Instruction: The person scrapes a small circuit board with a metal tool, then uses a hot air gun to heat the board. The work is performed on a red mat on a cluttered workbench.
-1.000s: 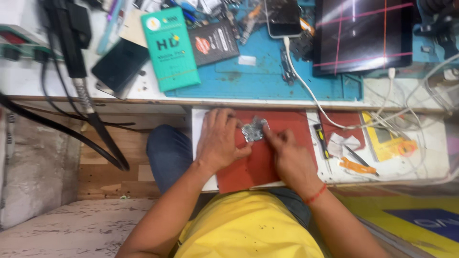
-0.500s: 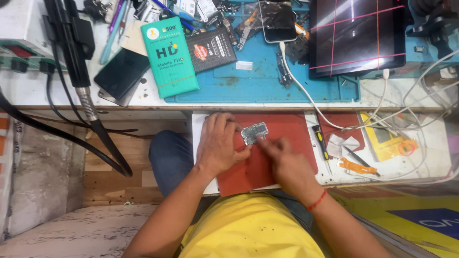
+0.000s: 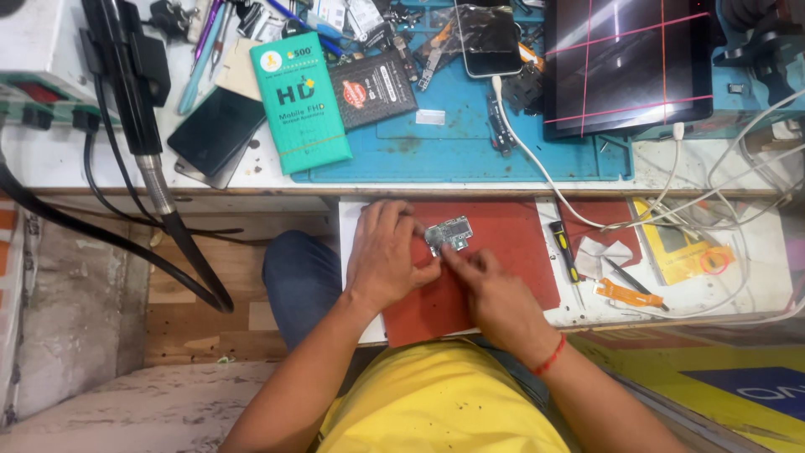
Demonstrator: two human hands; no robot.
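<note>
- Red mat (image 3: 511,252) covers a pull-out shelf below the main surface (image 3: 50,168); it gives the small circuit board (image 3: 449,235) a flat bed close to the person's lap.
- Left hand (image 3: 386,260), in the head view, lies spread on the mat with its fingertips pinching the board's left edge, apparently to keep it from sliding.
- Right hand (image 3: 486,285) is bunched, thumb and forefinger pressed to the board's lower right corner; whether they hold a tiny part or tool I cannot tell.
- Just right of the mat, a yellow-handled screwdriver (image 3: 563,245) lies along its edge, within reach of the right hand; an orange pry tool (image 3: 625,294) and a yellow packet (image 3: 679,252) sit further right.
- Up on the surface, a blue work mat (image 3: 470,143) carries a green box (image 3: 300,101), a dark packet (image 3: 371,88), a phone (image 3: 489,38) on a white cable (image 3: 537,159), and a cracked tablet screen (image 3: 629,63).
- At the left, a black nozzle (image 3: 134,92) hangs on a stand, hose trailing down off the edge.
</note>
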